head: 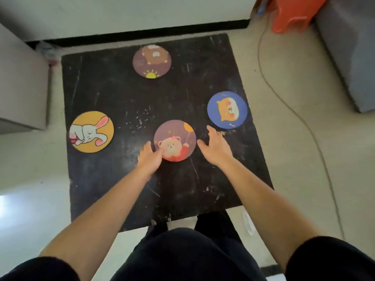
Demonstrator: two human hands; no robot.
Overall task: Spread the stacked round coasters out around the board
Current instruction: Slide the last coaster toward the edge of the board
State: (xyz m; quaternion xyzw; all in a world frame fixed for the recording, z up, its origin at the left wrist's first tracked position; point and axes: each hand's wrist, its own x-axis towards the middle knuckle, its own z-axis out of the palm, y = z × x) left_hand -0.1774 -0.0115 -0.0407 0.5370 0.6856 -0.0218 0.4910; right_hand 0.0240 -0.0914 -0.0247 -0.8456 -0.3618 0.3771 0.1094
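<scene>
Several round coasters lie apart on a scratched black board (pixel 113 94). A brown bear coaster with a sun (pixel 151 61) sits at the far edge. The yellow rabbit coaster (pixel 91 131) is at the left, the blue cat coaster (pixel 227 109) at the right. A bear-with-balloon coaster (pixel 176 138) lies in the middle near me. My left hand (pixel 149 157) touches its near left rim, thumb resting on the picture. My right hand (pixel 216 146) hovers just right of it, fingers spread and holding nothing.
The board lies on a pale floor. A grey box (pixel 22 84) stands at the left, a grey block (pixel 351 49) and an orange stool (pixel 292 13) at the back right. A thin cable (pixel 304 122) runs along the floor on the right. My dark-clothed legs are at the near edge.
</scene>
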